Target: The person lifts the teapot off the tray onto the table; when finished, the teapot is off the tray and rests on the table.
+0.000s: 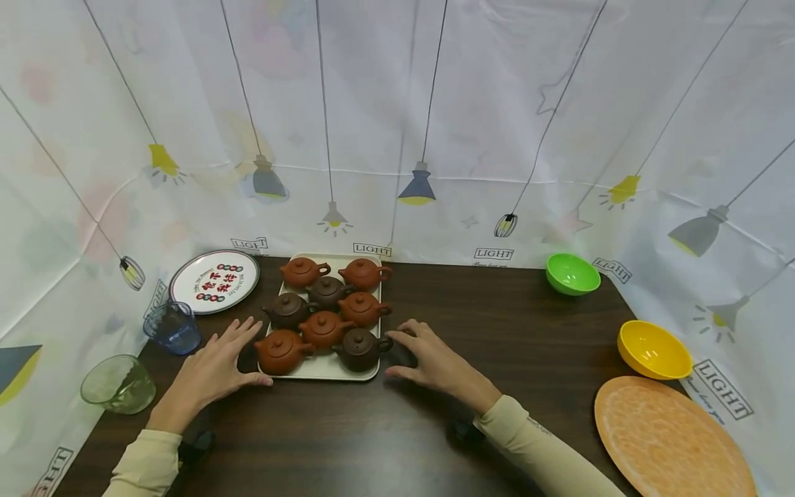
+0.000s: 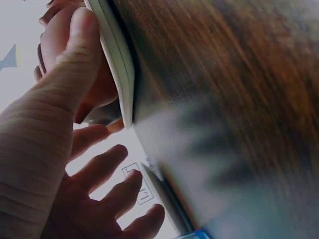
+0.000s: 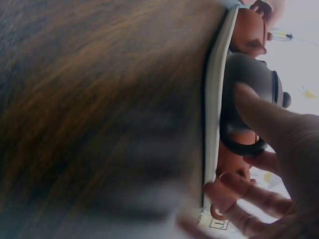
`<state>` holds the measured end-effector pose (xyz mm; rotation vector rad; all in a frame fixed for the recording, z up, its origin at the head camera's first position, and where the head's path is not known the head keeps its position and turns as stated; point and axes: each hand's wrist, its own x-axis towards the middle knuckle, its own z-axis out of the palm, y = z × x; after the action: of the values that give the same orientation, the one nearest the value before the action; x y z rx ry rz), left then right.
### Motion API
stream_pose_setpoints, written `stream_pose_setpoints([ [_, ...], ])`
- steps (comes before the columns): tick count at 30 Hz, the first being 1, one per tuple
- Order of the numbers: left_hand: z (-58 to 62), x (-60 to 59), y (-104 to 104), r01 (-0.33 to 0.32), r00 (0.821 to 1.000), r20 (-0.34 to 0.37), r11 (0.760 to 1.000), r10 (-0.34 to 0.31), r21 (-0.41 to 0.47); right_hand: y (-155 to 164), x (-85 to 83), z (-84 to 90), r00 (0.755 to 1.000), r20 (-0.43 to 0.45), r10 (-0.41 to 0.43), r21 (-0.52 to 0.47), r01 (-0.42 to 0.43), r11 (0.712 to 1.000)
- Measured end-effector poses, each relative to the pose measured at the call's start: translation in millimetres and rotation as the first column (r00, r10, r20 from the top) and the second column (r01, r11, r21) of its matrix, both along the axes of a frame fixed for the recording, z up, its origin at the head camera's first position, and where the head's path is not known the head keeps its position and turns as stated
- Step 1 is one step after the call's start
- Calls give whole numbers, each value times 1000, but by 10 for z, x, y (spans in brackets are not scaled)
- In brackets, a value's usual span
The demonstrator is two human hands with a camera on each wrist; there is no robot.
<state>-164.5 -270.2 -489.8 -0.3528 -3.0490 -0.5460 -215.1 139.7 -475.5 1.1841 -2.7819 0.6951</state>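
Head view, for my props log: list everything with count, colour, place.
table: 1, dark brown, underneath
tray: 1, cream, left half
teapots: 8, five reddish, three dark, on tray
plate: 1, white, back left
blue glass: 1, blue, left edge
green glass: 1, green, left edge
green bowl: 1, green, back right
yellow bowl: 1, yellow, right edge
disc: 1, orange, front right
backdrop: 1, white, around table
dark items: 2, black, by wrists
sleeves: 2, pale yellow, forearms
left hand: 1, bare, tray's left
right hand: 1, bare, tray's right

Right of the cream rectangular tray (image 1: pixel 326 371), the head view's bottom edge cuts off a round orange board (image 1: pixel 671 438).
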Motion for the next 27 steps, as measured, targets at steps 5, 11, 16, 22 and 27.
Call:
stream_pose_setpoints([
  [5,-37,-12,-13,2,999,50,999,-3,36,-43,-66,-38,999,32,42,-62,-40,997],
  [11,-45,-46,-62,15,995,98,997,-22,72,-50,-249,-70,919,378,112,-166,-52,985],
  [16,-38,-75,-63,1,989,149,998,-10,58,-22,-354,-159,697,685,214,-291,-8,957],
  [22,-41,-98,-48,-17,982,190,998,6,57,-7,-352,-229,476,824,308,-407,120,905],
  [27,-34,-110,-43,-20,980,201,998,8,56,-24,-327,-243,473,828,301,-424,179,888],
])
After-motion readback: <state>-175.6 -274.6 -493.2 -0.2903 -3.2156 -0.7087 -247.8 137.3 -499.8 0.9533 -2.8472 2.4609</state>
